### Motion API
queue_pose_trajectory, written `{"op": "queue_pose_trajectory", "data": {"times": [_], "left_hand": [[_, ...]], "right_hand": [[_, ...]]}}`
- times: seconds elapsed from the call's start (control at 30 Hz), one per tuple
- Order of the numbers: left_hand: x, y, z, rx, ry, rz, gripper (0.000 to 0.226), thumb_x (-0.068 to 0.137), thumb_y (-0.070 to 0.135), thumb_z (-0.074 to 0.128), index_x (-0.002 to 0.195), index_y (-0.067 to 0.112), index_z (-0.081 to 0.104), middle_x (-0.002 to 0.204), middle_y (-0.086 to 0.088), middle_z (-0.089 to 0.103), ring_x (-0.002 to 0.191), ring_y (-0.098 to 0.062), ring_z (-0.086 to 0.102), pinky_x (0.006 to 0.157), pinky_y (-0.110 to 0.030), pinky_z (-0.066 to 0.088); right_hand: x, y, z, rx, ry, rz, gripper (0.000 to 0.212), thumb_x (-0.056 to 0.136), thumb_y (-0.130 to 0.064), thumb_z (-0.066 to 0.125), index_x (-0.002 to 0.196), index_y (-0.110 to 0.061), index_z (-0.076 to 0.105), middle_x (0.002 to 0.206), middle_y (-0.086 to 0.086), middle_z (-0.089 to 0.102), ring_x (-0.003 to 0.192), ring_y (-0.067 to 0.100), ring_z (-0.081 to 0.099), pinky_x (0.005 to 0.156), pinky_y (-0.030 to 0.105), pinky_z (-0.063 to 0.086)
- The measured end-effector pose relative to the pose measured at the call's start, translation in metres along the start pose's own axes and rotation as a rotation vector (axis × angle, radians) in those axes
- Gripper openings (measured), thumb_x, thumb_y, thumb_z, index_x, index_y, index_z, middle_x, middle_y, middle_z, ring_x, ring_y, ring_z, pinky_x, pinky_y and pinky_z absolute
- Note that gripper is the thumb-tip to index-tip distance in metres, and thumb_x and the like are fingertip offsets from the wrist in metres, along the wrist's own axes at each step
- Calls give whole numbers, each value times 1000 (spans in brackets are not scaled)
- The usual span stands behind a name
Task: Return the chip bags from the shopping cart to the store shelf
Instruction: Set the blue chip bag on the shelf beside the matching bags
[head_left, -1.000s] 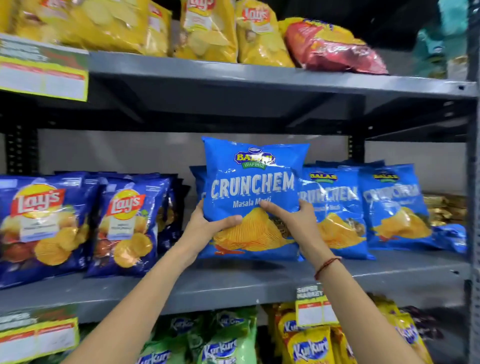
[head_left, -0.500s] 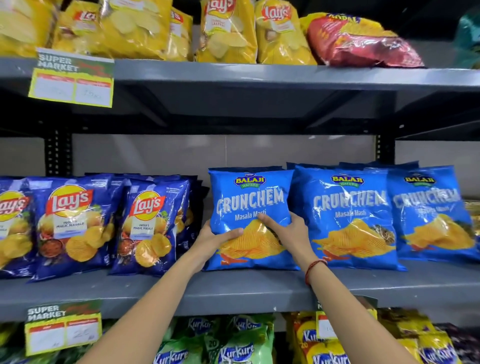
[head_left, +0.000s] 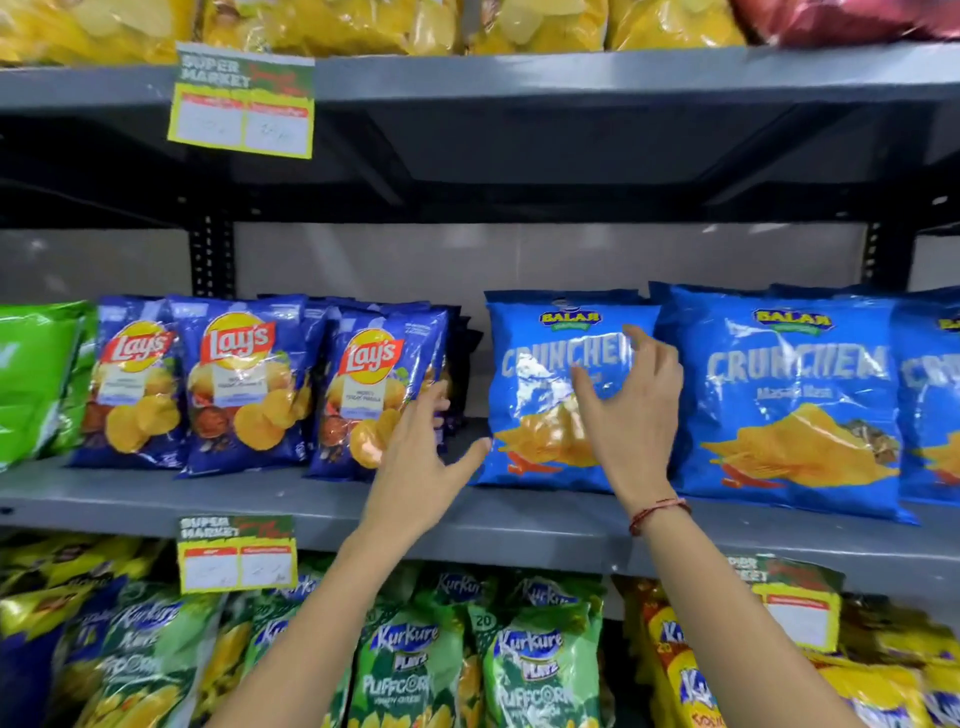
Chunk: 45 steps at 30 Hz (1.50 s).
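A bright blue Balaji Crunchem chip bag (head_left: 540, 395) stands upright on the grey middle shelf (head_left: 291, 501), leftmost in a row of like bags (head_left: 789, 400). My right hand (head_left: 631, 410) hovers in front of its right half with fingers spread, gripping nothing. My left hand (head_left: 423, 457) is open just left of the bag, its thumb near the bag's lower left corner, fingers over a dark blue Lay's bag (head_left: 382, 400). The shopping cart is out of view.
Dark blue Lay's bags (head_left: 234, 389) fill the shelf to the left, with a green bag (head_left: 31, 379) at the far left. Yellow bags line the top shelf (head_left: 571, 78). Green Kurkure Puffcorn bags (head_left: 530, 670) sit below. Price tags (head_left: 239, 553) hang on shelf edges.
The Crunchem bag went from held in the air to standing on the shelf. Both hands have let go and opened; the view has shifted so the shelves appear further right.
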<state>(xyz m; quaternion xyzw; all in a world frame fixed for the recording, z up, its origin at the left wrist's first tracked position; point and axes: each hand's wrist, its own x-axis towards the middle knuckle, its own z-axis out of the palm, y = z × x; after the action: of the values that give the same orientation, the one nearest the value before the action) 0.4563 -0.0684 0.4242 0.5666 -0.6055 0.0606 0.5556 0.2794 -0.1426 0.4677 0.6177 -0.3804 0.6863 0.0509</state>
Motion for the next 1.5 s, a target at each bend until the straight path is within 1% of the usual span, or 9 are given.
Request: {"op": "queue_pose_trajectory", "data": {"times": [0.17,0.3,0.4,0.5,0.77,0.97,1.2,1.4,1.5], "left_hand": [[-28,-29,-51,350,103,85,60,83,39,61,134,18,38,127,-3,51,116,-19,47,93,-33,41],[-37,-50,-77,531,121,42,54,86,41,57,130,10,46,128,-9,55,120,-25,48,96,-39,41],[-41,-60,-81,622,52,-36,57,89,49,47,129,9,47,127,-8,57,119,-24,50,96,-42,41],[-46,-69,-83,693,66,-55,50,92,48,40,113,7,60,107,-9,68,101,-26,60,87,-39,43],[-55,-69,-82,690,154,44,45,93,36,35,75,7,65,59,-10,63,59,-31,59,58,-33,33],[-57,-68,-82,656,180,83,40,92,29,38,79,6,69,64,-10,69,59,-30,63,58,-35,44],[-58,-68,-81,656,196,93,39,91,28,39,82,5,70,71,-9,73,63,-27,65,62,-35,47],[-57,-70,-82,651,179,106,47,91,35,33,86,6,70,73,-10,73,66,-28,66,64,-37,48],[-56,-72,-83,644,182,104,49,90,38,33,88,7,71,73,-10,73,68,-29,66,66,-37,48]], "right_hand": [[-19,-46,31,343,-283,-5,50,79,-33,72,121,-14,54,116,6,54,101,20,53,80,20,36],[-39,-70,67,467,-609,110,66,73,-41,77,125,-12,50,109,3,53,94,14,56,80,25,47],[-51,-71,94,461,-766,232,84,71,-47,77,136,-9,41,128,12,53,117,27,53,98,41,46],[-61,-72,111,452,-865,345,93,69,-50,77,142,-10,34,140,12,48,128,28,46,105,41,41],[-64,-79,135,501,-839,358,74,67,-28,85,128,-6,50,134,13,56,125,29,50,98,32,41],[-61,-82,142,496,-801,241,80,67,-21,86,133,-4,45,138,15,53,129,29,46,100,31,37],[-65,-76,140,336,-826,217,67,66,-46,81,112,-5,53,116,13,65,106,30,60,89,48,52],[-65,-76,128,310,-779,204,84,64,-56,78,124,-7,44,123,14,60,112,31,57,89,45,51],[-54,-72,111,333,-662,149,78,68,-51,77,126,-9,46,118,13,62,107,28,59,88,46,52]]}}
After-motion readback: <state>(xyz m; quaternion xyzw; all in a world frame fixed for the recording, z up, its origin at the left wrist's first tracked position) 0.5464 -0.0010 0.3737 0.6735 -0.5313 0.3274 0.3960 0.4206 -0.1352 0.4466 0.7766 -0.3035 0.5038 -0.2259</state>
